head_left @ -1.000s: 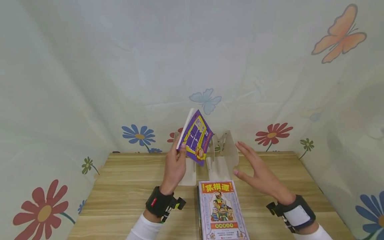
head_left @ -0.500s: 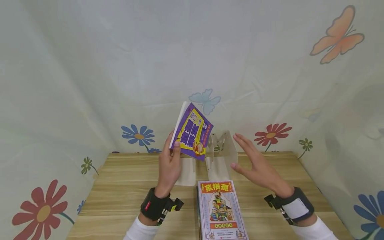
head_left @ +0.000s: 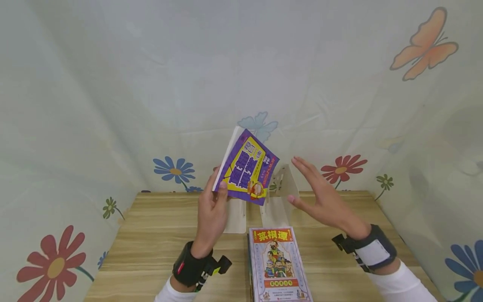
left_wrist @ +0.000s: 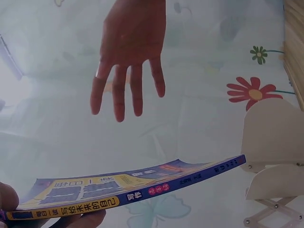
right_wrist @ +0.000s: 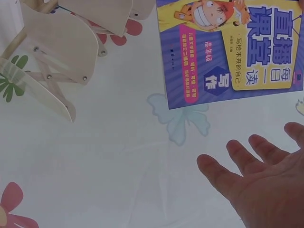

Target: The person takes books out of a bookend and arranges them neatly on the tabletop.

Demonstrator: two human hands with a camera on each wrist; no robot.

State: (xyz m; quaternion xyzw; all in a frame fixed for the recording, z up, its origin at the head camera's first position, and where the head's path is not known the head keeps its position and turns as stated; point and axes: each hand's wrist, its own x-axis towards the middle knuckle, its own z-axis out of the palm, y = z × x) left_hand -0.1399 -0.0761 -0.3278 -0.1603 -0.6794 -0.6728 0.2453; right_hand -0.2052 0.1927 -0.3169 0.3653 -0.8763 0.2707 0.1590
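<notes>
A purple and yellow paperback book [head_left: 247, 170] is held up in the air by my left hand [head_left: 212, 214], thumb on the cover and fingers behind it. In the left wrist view the book's spine [left_wrist: 137, 195] faces the camera, and the cover bows slightly. My right hand [head_left: 326, 201] hovers to the right of the book with straight, spread fingers, touching nothing. The right wrist view shows the book's front cover [right_wrist: 228, 52] above the right hand [right_wrist: 261, 185], apart from it. Behind the book stands a cream expandable bookend rack [head_left: 288, 184], partly hidden by it.
A stack of books [head_left: 279, 264] lies on the wooden table [head_left: 158, 251] at its near middle, a red-titled one on top. The rack's flat base plate [head_left: 236, 218] rests on the tabletop. A flower-printed curtain [head_left: 188, 84] encloses the back and sides.
The left hand has moved slightly left and toward me, and the book has turned so its cover shows more fully. The right hand has shifted a little up and left.
</notes>
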